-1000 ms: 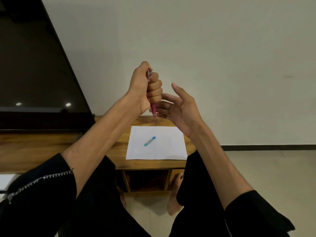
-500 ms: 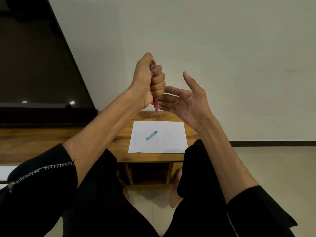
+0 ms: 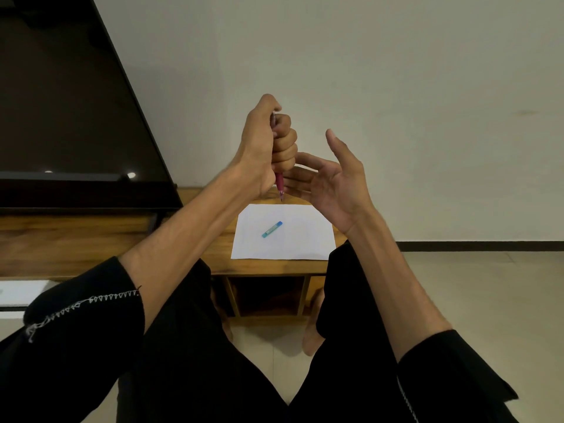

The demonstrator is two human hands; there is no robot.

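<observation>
Above the tabletop [image 3: 274, 267], my left hand [image 3: 262, 148] fists the pencil [image 3: 279, 182], right hand [image 3: 338, 184] spread; probably advancing lead, so next needs a thumb press.

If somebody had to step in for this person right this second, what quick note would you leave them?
Left hand: fist wrapped round a pink pencil, held upright above the table, tip down.
Right hand: open, holding nothing, its fingers beside the pencil's lower end; I cannot tell whether they touch it.
On the wooden table: a white sheet of paper with a small blue-green tube lying on it, untouched.
Done: the pencil is picked up.
Left: the sheet looks blank, so probably ready the pencil tip, then bring it down to the paper.
</observation>
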